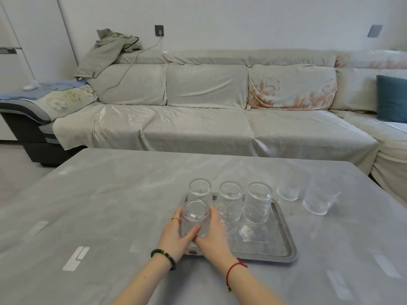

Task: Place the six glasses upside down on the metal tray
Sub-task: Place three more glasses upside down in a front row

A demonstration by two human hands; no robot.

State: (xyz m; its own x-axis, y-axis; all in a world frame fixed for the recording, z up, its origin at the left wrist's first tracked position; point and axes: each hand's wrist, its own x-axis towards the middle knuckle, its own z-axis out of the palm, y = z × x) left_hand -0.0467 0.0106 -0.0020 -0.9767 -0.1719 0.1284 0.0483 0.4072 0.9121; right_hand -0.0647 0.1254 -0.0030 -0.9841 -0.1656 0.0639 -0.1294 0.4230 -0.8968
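A metal tray [279,245] lies on the grey table. Three ribbed clear glasses stand upside down in a row along its far side: left [200,190], middle [229,201], right [258,202]. A fourth ribbed glass [195,216], also upside down, is at the tray's front left. My left hand [176,237] and my right hand [214,235] both wrap around it. Two more glasses stand upright on the table right of the tray, one farther [288,189], one nearer [318,200].
The grey table [99,205] stretches wide to the left and front of the tray. Behind it runs a long covered sofa [198,119] with a teal cushion [392,97] at the far right.
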